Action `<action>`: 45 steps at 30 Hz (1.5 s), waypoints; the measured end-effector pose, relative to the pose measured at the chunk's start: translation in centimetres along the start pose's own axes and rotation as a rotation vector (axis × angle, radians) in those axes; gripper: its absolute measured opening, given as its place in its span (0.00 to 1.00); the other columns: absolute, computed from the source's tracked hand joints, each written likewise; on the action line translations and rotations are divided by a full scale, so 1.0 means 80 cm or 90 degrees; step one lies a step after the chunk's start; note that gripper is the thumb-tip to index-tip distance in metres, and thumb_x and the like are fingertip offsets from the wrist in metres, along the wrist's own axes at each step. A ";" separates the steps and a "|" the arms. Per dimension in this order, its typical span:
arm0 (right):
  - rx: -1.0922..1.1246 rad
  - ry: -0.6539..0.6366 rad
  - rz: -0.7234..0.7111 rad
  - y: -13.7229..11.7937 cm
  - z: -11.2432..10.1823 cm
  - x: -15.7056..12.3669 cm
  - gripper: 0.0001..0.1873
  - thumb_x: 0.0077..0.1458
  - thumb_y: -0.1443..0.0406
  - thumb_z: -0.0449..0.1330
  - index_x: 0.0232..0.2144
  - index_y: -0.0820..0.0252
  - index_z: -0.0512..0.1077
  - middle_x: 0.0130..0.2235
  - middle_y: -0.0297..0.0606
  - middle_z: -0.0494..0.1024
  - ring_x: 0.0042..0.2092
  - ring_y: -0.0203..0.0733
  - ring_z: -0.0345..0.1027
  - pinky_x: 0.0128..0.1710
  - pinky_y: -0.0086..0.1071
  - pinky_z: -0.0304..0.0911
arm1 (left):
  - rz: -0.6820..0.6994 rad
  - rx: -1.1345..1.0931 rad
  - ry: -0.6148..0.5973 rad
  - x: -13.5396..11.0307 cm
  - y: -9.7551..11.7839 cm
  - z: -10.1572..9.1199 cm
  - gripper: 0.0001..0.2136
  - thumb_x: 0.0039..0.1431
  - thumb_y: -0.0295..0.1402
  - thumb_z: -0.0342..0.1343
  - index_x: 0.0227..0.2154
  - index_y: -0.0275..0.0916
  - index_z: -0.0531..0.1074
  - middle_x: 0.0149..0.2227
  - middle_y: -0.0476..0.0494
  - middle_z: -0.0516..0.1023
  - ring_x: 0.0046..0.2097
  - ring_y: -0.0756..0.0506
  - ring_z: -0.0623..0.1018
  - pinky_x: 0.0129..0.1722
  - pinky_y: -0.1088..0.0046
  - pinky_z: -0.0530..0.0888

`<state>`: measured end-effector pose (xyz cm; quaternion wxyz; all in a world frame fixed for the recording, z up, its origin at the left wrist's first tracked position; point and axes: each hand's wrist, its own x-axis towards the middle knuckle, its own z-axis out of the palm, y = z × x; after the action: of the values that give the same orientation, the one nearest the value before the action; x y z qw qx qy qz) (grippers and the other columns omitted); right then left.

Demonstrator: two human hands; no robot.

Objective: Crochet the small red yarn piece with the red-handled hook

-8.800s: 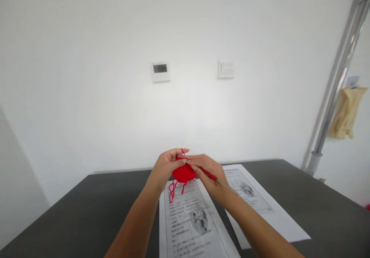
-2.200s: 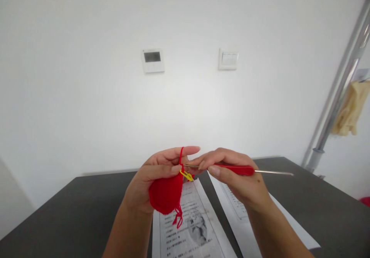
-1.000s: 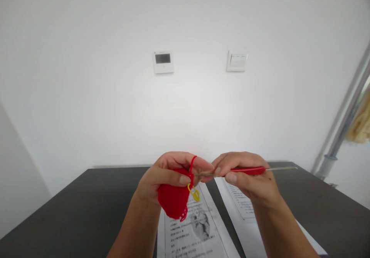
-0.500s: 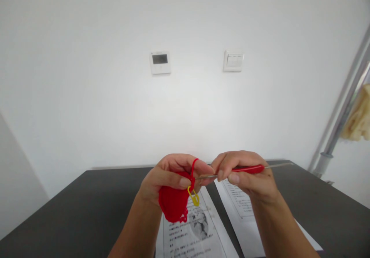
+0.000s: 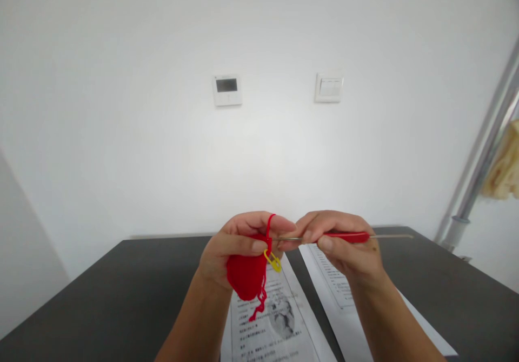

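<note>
With our left fingers (image 5: 280, 222) closed on the red crocheted piece (image 5: 246, 276) above a printed sheet (image 5: 265, 346) and our right fingers (image 5: 326, 223) pinching the red-handled hook (image 5: 357, 237), we should hold the yarn (image 5: 268, 226) evenly taut, the yellow marker (image 5: 276, 264) clear.

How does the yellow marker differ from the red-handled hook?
The yellow marker is short and looped, while the red-handled hook is long and straight. The marker hangs tilted from the red piece; the hook lies nearly level in the right hand. Both have brightly coloured parts.
</note>
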<state>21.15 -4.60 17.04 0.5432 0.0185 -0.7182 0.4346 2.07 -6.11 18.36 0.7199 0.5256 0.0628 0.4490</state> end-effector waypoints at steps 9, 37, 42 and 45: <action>-0.190 0.060 -0.124 0.010 0.014 -0.002 0.12 0.60 0.70 0.61 0.42 0.51 0.80 0.44 0.39 0.83 0.46 0.45 0.78 0.46 0.40 0.74 | 0.050 0.131 0.120 -0.010 0.006 -0.012 0.17 0.45 0.32 0.67 0.41 0.37 0.80 0.28 0.45 0.78 0.26 0.50 0.75 0.27 0.77 0.67; 0.182 0.004 0.010 0.013 0.004 0.010 0.05 0.57 0.63 0.64 0.32 0.58 0.79 0.33 0.38 0.84 0.30 0.40 0.79 0.37 0.37 0.76 | -0.003 -0.011 0.038 0.005 -0.004 0.015 0.11 0.35 0.26 0.64 0.27 0.34 0.82 0.21 0.43 0.78 0.22 0.50 0.71 0.21 0.76 0.63; 0.219 0.039 0.011 0.016 0.017 0.012 0.05 0.57 0.63 0.63 0.33 0.57 0.79 0.32 0.37 0.83 0.28 0.40 0.79 0.30 0.35 0.76 | 0.024 0.115 0.092 -0.006 0.003 0.007 0.12 0.39 0.29 0.69 0.31 0.35 0.82 0.24 0.44 0.80 0.24 0.48 0.75 0.25 0.75 0.67; 0.125 0.108 -0.047 0.014 0.025 0.010 0.05 0.57 0.62 0.64 0.33 0.55 0.79 0.33 0.38 0.84 0.30 0.41 0.79 0.33 0.37 0.77 | 0.042 0.196 0.166 -0.013 0.009 0.007 0.15 0.42 0.32 0.70 0.36 0.36 0.82 0.24 0.45 0.80 0.24 0.49 0.75 0.25 0.75 0.69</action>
<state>18.73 -4.77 16.95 0.6130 0.0613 -0.6227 0.4824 1.36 -7.24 18.77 0.6019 0.5684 0.2061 0.5216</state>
